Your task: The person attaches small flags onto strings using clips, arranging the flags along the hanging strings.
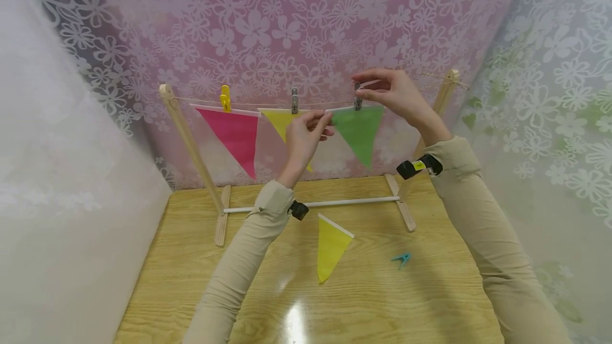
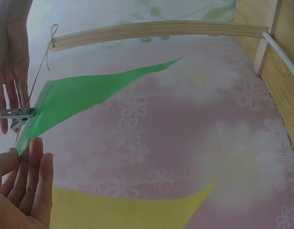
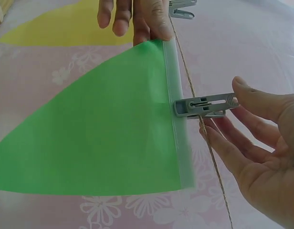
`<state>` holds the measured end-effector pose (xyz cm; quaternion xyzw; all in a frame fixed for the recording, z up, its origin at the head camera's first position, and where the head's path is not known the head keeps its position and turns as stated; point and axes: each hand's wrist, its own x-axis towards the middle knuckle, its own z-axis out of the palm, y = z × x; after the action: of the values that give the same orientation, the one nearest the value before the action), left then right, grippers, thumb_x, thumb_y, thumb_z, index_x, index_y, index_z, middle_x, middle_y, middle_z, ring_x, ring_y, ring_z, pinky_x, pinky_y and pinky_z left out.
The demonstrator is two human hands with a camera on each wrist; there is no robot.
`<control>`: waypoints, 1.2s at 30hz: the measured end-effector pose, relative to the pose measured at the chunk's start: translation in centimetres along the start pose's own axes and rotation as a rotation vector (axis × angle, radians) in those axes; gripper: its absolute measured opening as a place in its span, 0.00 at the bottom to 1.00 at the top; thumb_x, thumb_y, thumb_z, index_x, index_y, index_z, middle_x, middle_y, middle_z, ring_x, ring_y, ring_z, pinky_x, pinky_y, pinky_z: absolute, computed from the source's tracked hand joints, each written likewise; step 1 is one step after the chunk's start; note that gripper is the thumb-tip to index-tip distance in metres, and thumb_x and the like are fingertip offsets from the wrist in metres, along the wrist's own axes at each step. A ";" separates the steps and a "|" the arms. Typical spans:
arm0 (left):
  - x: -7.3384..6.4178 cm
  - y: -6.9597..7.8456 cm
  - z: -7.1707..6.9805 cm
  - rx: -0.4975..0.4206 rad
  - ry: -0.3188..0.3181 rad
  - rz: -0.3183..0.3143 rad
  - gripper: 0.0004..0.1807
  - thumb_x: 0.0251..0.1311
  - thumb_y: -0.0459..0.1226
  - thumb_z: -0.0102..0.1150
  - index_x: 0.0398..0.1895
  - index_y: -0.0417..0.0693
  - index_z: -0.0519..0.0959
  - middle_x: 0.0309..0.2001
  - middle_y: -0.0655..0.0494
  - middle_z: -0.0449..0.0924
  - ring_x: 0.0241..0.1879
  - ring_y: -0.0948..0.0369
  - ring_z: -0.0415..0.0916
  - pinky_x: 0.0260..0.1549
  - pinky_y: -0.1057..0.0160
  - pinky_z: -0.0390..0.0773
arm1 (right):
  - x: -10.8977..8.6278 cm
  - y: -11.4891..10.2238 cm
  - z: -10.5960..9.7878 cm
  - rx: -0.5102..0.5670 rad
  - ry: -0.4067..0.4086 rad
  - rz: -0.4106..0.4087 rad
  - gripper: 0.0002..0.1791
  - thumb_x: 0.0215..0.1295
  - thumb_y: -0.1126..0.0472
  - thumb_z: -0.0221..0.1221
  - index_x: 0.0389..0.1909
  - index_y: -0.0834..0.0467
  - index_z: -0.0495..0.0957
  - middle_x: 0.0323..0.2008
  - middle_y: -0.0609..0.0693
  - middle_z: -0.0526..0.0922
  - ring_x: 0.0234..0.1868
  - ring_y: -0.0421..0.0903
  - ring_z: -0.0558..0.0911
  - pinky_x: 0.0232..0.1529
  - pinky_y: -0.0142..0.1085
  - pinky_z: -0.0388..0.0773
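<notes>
A green pennant (image 1: pixel 358 131) hangs by its white top band from a grey clothespin (image 3: pixel 199 105), which sits across the twine (image 3: pixel 218 176). With thumb and fingertips, my left hand (image 1: pixel 306 137) pinches the pennant's left top corner. My right hand (image 1: pixel 397 94) is at the clothespin's handle end, its thumb touching or very near it and its fingers spread loosely around. To the left on the line, a yellow pennant (image 1: pixel 274 121), partly hidden by my left hand, hangs from another grey clothespin (image 1: pixel 294 101). Farther left, a pink pennant (image 1: pixel 236 134) hangs below a yellow clothespin (image 1: pixel 225 98).
A wooden stand has a left post (image 1: pixel 191 147), a right post (image 1: pixel 444 94) and a white crossbar (image 1: pixel 354 203) low down. On the wood-grain table (image 1: pixel 191 280) lie a loose yellow pennant (image 1: pixel 332 251) and a blue clothespin (image 1: pixel 402 259). Flower-patterned sheets enclose the table's back and sides.
</notes>
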<state>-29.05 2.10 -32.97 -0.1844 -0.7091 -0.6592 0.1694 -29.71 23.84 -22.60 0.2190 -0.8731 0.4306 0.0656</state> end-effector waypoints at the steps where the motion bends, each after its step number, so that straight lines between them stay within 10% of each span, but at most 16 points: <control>1: -0.1 -0.1 -0.1 0.000 -0.001 -0.001 0.14 0.70 0.42 0.62 0.49 0.41 0.86 0.37 0.47 0.89 0.31 0.57 0.87 0.33 0.65 0.86 | -0.1 0.0 0.0 0.000 0.007 0.001 0.24 0.72 0.53 0.63 0.66 0.55 0.77 0.63 0.56 0.79 0.60 0.52 0.79 0.61 0.47 0.77; 11: -0.7 -0.9 -0.6 0.023 -0.009 -0.005 0.13 0.73 0.42 0.59 0.48 0.44 0.87 0.38 0.51 0.90 0.30 0.60 0.87 0.33 0.64 0.86 | -0.9 0.6 -0.5 0.078 0.122 -0.024 0.23 0.72 0.55 0.63 0.65 0.57 0.78 0.60 0.53 0.81 0.49 0.36 0.82 0.55 0.32 0.79; 18: -1.5 -1.3 -1.0 0.013 -0.006 0.039 0.14 0.74 0.41 0.57 0.47 0.41 0.86 0.36 0.49 0.89 0.28 0.60 0.86 0.32 0.63 0.86 | -2.2 0.8 -0.6 0.329 0.309 -0.165 0.11 0.73 0.62 0.61 0.50 0.63 0.84 0.46 0.50 0.86 0.43 0.41 0.86 0.50 0.27 0.82; 24: -2.7 -1.8 -1.3 0.025 -0.001 0.094 0.12 0.74 0.39 0.58 0.44 0.40 0.87 0.33 0.48 0.88 0.24 0.58 0.85 0.29 0.63 0.86 | -4.1 1.7 -0.4 0.276 0.428 -0.223 0.10 0.74 0.62 0.60 0.42 0.67 0.84 0.38 0.44 0.88 0.37 0.40 0.87 0.45 0.27 0.83; 36: -6.0 -4.6 -0.2 0.099 -0.035 0.113 0.11 0.74 0.40 0.58 0.44 0.45 0.87 0.31 0.51 0.88 0.22 0.63 0.83 0.22 0.66 0.83 | -9.8 6.0 0.8 0.237 0.410 -0.140 0.12 0.75 0.65 0.58 0.44 0.73 0.81 0.37 0.42 0.88 0.36 0.37 0.87 0.44 0.27 0.83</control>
<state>-26.05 1.38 -39.84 -0.2269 -0.7323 -0.6092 0.2028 -23.53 29.59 -30.35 0.1932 -0.7677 0.5597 0.2450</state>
